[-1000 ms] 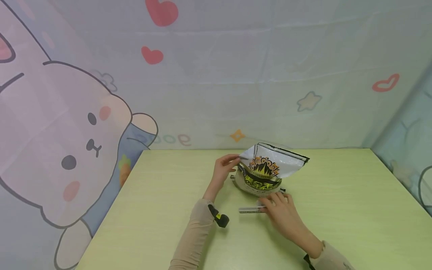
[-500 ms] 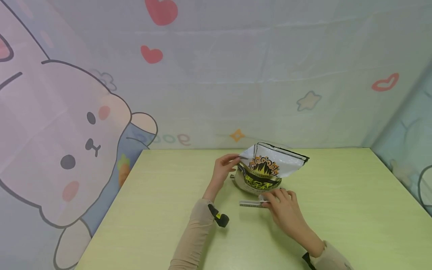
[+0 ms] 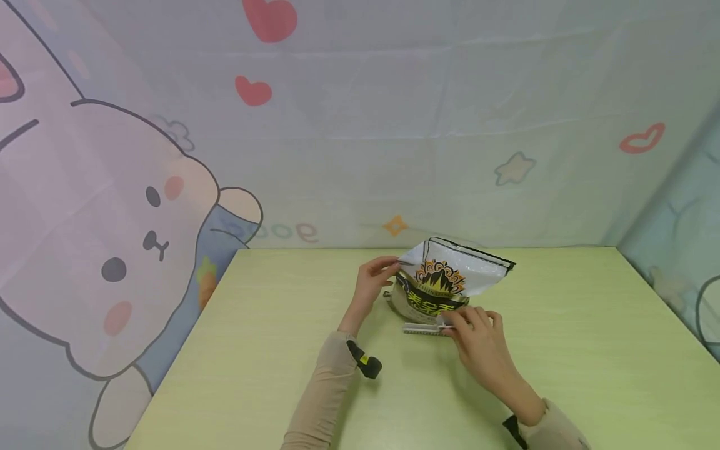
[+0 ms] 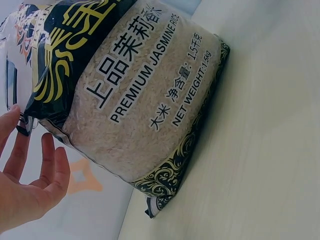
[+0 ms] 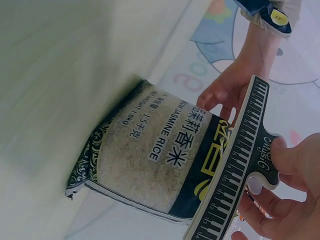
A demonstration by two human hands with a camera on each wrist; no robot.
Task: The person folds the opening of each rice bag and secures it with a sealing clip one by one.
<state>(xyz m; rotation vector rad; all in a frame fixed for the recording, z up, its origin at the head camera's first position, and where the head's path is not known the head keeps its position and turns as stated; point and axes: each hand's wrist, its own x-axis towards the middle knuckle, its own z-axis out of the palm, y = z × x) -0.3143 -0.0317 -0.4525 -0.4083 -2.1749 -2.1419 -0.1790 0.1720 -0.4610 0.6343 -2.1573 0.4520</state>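
Thumb and fingers of the right hand (image 3: 482, 347) hold a narrow pinch on the handle of a long clip (image 5: 234, 165), its dark face printed with piano keys and small numerals. Call the far side of the table twelve: the clip lies crosswise just in front of the bag of rice (image 3: 432, 294), a little past its six o'clock, though I can't tell whether the two touch. The bag stands on the table, clear-fronted below, its white top spread wide and slanting down towards three. At its nine o'clock the left hand (image 3: 371, 284) pinches the side edge between thumb and fingertip, the other fingers loosely bent.

Beige sleeves (image 3: 317, 394) come in from below, a black strap (image 3: 365, 362) round the left wrist. Under it all runs the table (image 3: 242, 375), pale yellow-green with a faint grain, soft shadows falling beneath the forearms.

Past the far edge hangs a creased, bluish backdrop (image 3: 394, 125). Taking the bag as centre, a big cartoon rabbit (image 3: 135, 250) fills nine o'clock with a carrot (image 3: 207, 287) beside it; red hearts (image 3: 253, 92) float around eleven, a pale star (image 3: 514, 170) at one, and a heart outline (image 3: 638, 149) at two. Beyond three, the cloth turns a corner.
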